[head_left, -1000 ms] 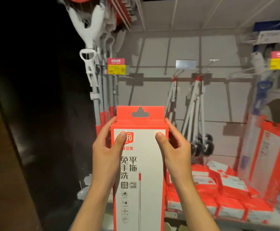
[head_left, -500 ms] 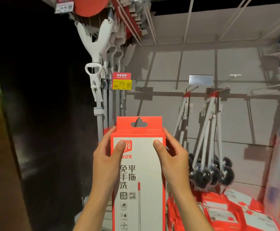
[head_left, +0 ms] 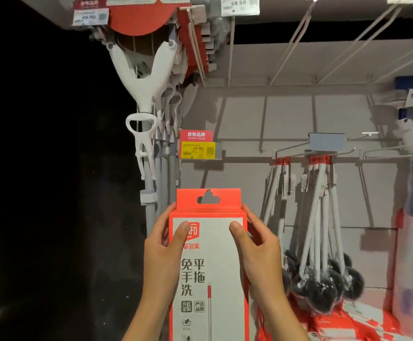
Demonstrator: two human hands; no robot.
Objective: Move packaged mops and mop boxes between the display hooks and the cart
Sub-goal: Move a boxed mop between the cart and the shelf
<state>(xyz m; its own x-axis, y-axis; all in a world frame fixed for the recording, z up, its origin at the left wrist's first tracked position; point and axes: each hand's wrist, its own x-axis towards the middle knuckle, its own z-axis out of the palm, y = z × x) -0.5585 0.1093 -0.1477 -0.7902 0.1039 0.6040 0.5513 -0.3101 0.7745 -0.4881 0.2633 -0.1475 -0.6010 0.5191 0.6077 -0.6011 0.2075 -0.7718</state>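
the person holds a tall red and white mop box (head_left: 210, 271) upright in front of the display wall, with its hang tab at the top. the left hand (head_left: 162, 252) grips the box's left edge, thumb pressed on the front panel and fingers wrapped behind. the right hand (head_left: 259, 249) grips the right edge the same way, thumb on the white face. above and left of the box hang white-handled packaged mops (head_left: 148, 99) beside a yellow price tag (head_left: 197, 150). to the right, a bunch of thin-handled brushes with dark round heads (head_left: 321, 242) hangs from a display hook (head_left: 318, 153), over red packages (head_left: 348, 323) stacked below
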